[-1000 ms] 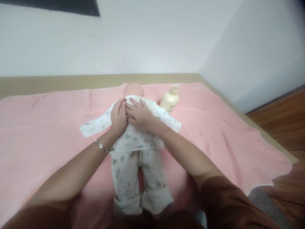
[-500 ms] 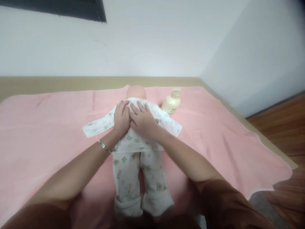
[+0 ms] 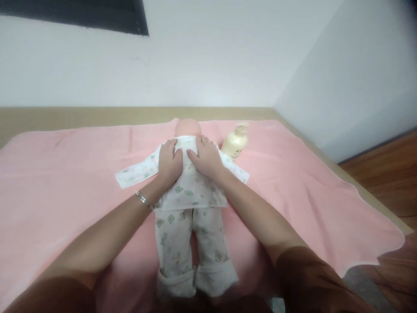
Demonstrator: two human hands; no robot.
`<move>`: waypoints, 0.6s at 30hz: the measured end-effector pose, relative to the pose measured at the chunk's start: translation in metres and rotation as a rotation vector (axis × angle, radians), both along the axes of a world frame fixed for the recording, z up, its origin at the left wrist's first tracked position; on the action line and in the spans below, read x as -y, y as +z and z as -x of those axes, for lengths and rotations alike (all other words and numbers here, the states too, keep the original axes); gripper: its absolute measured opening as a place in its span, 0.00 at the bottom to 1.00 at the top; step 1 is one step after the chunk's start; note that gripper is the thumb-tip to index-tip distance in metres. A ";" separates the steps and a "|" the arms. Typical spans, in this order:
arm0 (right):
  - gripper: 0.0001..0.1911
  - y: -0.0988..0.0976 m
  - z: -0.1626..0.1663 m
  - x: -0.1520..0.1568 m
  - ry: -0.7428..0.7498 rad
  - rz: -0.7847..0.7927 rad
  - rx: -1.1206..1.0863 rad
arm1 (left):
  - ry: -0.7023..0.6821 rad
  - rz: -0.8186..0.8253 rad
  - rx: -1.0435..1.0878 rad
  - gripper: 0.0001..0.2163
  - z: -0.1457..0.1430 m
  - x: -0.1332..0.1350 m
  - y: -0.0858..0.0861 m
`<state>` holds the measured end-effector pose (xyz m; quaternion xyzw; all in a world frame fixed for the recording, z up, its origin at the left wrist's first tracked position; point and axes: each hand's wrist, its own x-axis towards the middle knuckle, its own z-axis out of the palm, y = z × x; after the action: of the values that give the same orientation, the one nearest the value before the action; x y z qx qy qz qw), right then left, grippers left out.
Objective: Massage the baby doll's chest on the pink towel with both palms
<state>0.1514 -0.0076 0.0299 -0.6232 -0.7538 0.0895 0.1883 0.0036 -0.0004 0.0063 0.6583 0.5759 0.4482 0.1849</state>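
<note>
A baby doll [image 3: 188,128] in a white printed top [image 3: 187,193] and matching trousers [image 3: 176,234] lies lengthwise in front of me, its bald head away from me and no face showing. Its sleeves spread out to both sides. My left hand [image 3: 170,161] rests flat on the left of the upper torso, fingers toward the shoulder. Across from it, my right hand [image 3: 209,157] lies on the right shoulder area, thumb spread inward. A strip of the top shows between the two thumbs. Neither hand grips anything.
A pink cloth [image 3: 81,182] lies under the doll on a tan surface [image 3: 97,114]. A cream pump bottle [image 3: 235,141] is just beyond the doll's right sleeve. White walls [image 3: 208,52] stand behind and to the right. Wooden flooring [image 3: 384,174] shows at the right.
My right hand has slid outward to the right, from the middle of the torso to the shoulder. A gap has opened between the hands. My left hand stays nearly in place.
</note>
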 end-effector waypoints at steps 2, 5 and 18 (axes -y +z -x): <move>0.36 0.000 0.000 0.000 0.001 -0.015 0.021 | 0.000 -0.004 0.007 0.21 0.000 -0.001 -0.002; 0.35 0.000 -0.001 0.000 0.002 -0.029 0.028 | -0.002 0.002 0.006 0.21 0.000 -0.003 -0.004; 0.36 -0.004 -0.003 -0.001 0.051 -0.049 0.056 | -0.005 -0.018 -0.020 0.21 0.000 -0.005 -0.007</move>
<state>0.1548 -0.0065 0.0255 -0.6012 -0.7763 0.0584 0.1802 0.0040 0.0041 -0.0003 0.6656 0.5721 0.4463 0.1745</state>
